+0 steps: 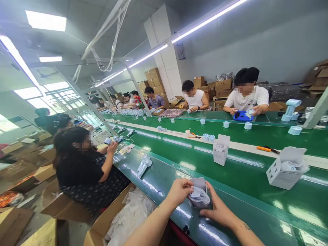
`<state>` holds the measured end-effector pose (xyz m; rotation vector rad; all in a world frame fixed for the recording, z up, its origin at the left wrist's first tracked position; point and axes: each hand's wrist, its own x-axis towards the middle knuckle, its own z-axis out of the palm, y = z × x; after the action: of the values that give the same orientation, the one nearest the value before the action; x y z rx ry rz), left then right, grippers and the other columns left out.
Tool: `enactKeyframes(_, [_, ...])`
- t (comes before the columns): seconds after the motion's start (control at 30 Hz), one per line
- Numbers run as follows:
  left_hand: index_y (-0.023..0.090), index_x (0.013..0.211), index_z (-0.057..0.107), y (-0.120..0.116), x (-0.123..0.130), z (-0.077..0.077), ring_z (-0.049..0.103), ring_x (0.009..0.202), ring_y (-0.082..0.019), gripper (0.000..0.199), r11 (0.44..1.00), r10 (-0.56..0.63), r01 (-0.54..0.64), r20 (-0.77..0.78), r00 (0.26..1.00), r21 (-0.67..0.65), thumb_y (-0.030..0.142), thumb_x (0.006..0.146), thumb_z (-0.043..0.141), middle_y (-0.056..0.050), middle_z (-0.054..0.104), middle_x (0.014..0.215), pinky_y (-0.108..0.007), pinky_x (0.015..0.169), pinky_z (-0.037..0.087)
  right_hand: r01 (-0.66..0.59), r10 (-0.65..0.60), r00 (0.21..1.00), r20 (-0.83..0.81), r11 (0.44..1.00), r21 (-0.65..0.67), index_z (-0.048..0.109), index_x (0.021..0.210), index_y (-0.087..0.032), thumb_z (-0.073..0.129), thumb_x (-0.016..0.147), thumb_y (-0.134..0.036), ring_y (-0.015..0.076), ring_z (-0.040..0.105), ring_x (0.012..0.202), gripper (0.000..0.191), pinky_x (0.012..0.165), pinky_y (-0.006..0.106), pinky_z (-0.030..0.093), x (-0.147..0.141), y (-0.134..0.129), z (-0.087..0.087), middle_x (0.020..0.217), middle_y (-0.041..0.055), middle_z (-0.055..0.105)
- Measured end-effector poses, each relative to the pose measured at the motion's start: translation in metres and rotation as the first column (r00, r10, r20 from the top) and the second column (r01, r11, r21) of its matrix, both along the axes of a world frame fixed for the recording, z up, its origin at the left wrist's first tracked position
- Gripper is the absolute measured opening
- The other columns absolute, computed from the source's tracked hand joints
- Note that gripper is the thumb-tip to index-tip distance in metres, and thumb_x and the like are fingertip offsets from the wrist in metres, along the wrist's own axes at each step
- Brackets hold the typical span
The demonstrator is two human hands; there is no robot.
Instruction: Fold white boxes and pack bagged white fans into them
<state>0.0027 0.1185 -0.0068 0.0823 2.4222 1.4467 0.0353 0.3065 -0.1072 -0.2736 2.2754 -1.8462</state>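
In front of me a small white box stands with its lid flap up, on the green bench. Inside it lies an item in a clear plastic bag, with a white piece on top; the item's kind is unclear. My left hand is closed, its fingertips pinching the bag at the box's left side. Around the box's right side, my right hand holds it between the thumb and stretched fingers. Two open white boxes, one nearer and one farther, hold bagged items on the conveyor beyond.
Light-blue handheld device bodies lie left on the bench. A co-worker sits there; others sit across the belt. Orange-handled pliers and blue cups rest on the middle strip. A carton of plastic bags stands below left.
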Motion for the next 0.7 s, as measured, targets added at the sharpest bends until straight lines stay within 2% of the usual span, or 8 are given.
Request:
enactKeyframes(0.07, [0.018,0.076,0.069,0.005,0.004,0.001,0.059,0.078,-0.018,0.015,0.995,-0.04,0.025,-0.15,0.988,-0.101,0.011,0.072,0.057,-0.001,0.063,0.073,-0.033,0.079,0.049,0.083,-0.081,0.996,-0.035,0.995,0.061,0.032,0.141,-0.024,0.069,0.07,-0.045,0.0315,0.04,0.134,0.082,0.104,0.046,0.042,0.001,0.002,0.014,0.144,0.0134,0.039])
enactKeyframes(0.17, [0.018,0.084,0.071,0.01,0.012,0.003,0.057,0.085,-0.02,0.024,0.94,-0.204,0.069,-0.389,0.899,-0.333,0.011,0.082,0.048,-0.006,0.061,0.084,-0.033,0.08,0.048,0.165,-0.121,0.977,-0.175,0.949,0.268,0.063,0.094,-0.025,0.052,0.083,-0.054,0.0274,0.061,0.098,0.033,0.084,0.041,0.052,-0.004,0.005,0.042,0.106,0.0087,0.055])
enactKeyframes(0.23, [0.017,0.094,0.069,0.01,0.016,0.007,0.057,0.087,-0.02,0.03,0.921,-0.231,0.031,-0.48,0.846,-0.389,0.01,0.086,0.041,-0.008,0.059,0.088,-0.032,0.079,0.049,0.16,-0.07,0.968,-0.24,0.911,0.38,0.059,0.071,-0.024,0.044,0.088,-0.05,0.0233,0.062,0.076,0.034,0.074,0.04,0.052,-0.01,0.008,0.057,0.089,0.0062,0.054])
enactKeyframes(0.33, [0.016,0.1,0.065,0.005,0.021,0.013,0.056,0.091,-0.02,0.033,0.944,-0.168,-0.037,-0.571,0.804,-0.329,0.008,0.088,0.035,-0.01,0.058,0.093,-0.033,0.082,0.049,0.182,-0.068,0.955,-0.288,0.903,0.388,0.057,0.067,-0.024,0.035,0.09,-0.046,0.0227,0.062,0.071,0.039,0.069,0.04,0.052,-0.019,0.011,0.069,0.088,0.0082,0.056])
enactKeyframes(0.4, [0.018,0.101,0.063,0.004,0.026,0.012,0.055,0.095,-0.021,0.03,0.929,-0.275,0.071,-0.548,0.79,-0.363,0.01,0.089,0.037,-0.01,0.06,0.097,-0.034,0.085,0.047,0.207,-0.115,0.955,-0.274,0.919,0.336,0.058,0.063,-0.024,0.034,0.089,-0.052,0.0244,0.064,0.074,0.046,0.072,0.041,0.053,-0.022,0.009,0.067,0.088,0.0104,0.059])
enactKeyframes(0.53, [0.02,0.114,0.06,0.019,0.034,-0.008,0.05,0.104,-0.031,0.035,0.796,-0.467,0.242,-0.309,0.829,-0.555,0.03,0.081,0.064,-0.012,0.06,0.113,-0.049,0.089,0.042,0.26,-0.258,0.965,-0.035,0.956,0.135,0.067,0.064,-0.022,0.038,0.075,-0.077,0.0316,0.067,0.092,0.063,0.086,0.044,0.055,-0.021,0.005,0.045,0.093,0.0143,0.069])
enactKeyframes(0.63, [0.022,0.104,0.066,0.033,0.034,-0.024,0.05,0.105,-0.035,0.029,0.831,-0.364,0.206,-0.226,0.903,-0.517,0.031,0.077,0.07,-0.012,0.06,0.112,-0.054,0.088,0.042,0.313,-0.318,0.947,0.052,0.946,0.088,0.073,0.08,-0.022,0.036,0.07,-0.086,0.0355,0.067,0.101,0.074,0.087,0.045,0.057,-0.019,0.006,0.026,0.102,0.0148,0.072])
enactKeyframes(0.7, [0.027,0.096,0.068,0.035,0.032,-0.025,0.055,0.105,-0.031,0.013,0.877,-0.356,0.237,-0.234,0.905,-0.419,0.031,0.085,0.064,-0.008,0.063,0.106,-0.05,0.087,0.045,0.222,-0.222,0.975,-0.026,0.955,0.198,0.071,0.095,-0.031,0.047,0.075,-0.079,0.0334,0.067,0.102,0.058,0.074,0.044,0.06,-0.028,0.0,0.022,0.104,0.011,0.071])
